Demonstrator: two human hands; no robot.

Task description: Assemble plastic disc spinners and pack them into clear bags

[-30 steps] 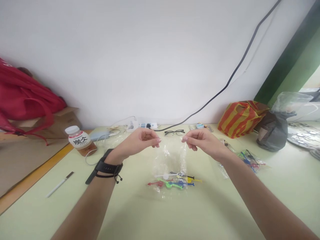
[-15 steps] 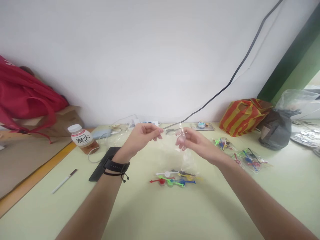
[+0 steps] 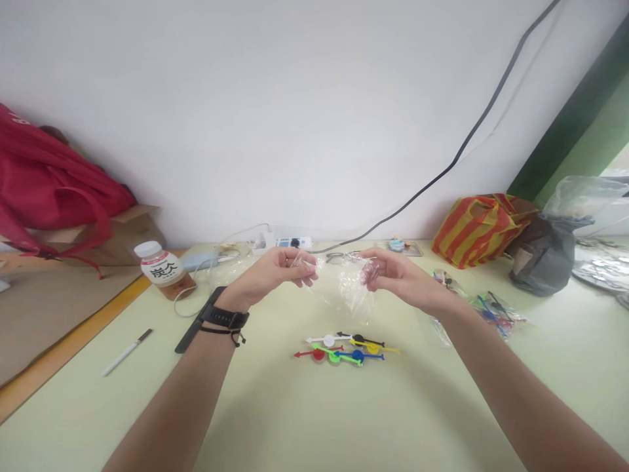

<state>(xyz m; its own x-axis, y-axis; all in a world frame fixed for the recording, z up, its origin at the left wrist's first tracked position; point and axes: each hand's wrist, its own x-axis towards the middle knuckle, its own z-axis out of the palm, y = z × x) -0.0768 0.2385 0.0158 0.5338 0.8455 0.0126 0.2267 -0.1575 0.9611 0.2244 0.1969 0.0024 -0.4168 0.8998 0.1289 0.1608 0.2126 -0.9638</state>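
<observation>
A clear plastic bag (image 3: 346,288) is stretched between my two hands above the table. My left hand (image 3: 278,272), with a black watch on the wrist, pinches one side of it. On the other side my right hand (image 3: 393,272) has its fingers closed on the bag. Below the bag, several plastic arrow spinners lie together in a loose cluster, among them a white spinner (image 3: 329,340), a red spinner (image 3: 318,354), a blue spinner (image 3: 358,356) and a yellow spinner (image 3: 373,348). Neither hand touches them.
Filled clear bags of coloured spinners (image 3: 496,314) lie beyond my right forearm. A bottle (image 3: 164,272), a black phone (image 3: 189,334) and a pen (image 3: 128,353) are on the left. A striped bag (image 3: 479,229) and a grey bag (image 3: 543,259) stand back right; a power strip (image 3: 282,245) lies by the wall.
My left hand has taken hold of the bag's other side. The bag is now spread between both hands and raised clear of the view of the spinners, which have stayed put.
</observation>
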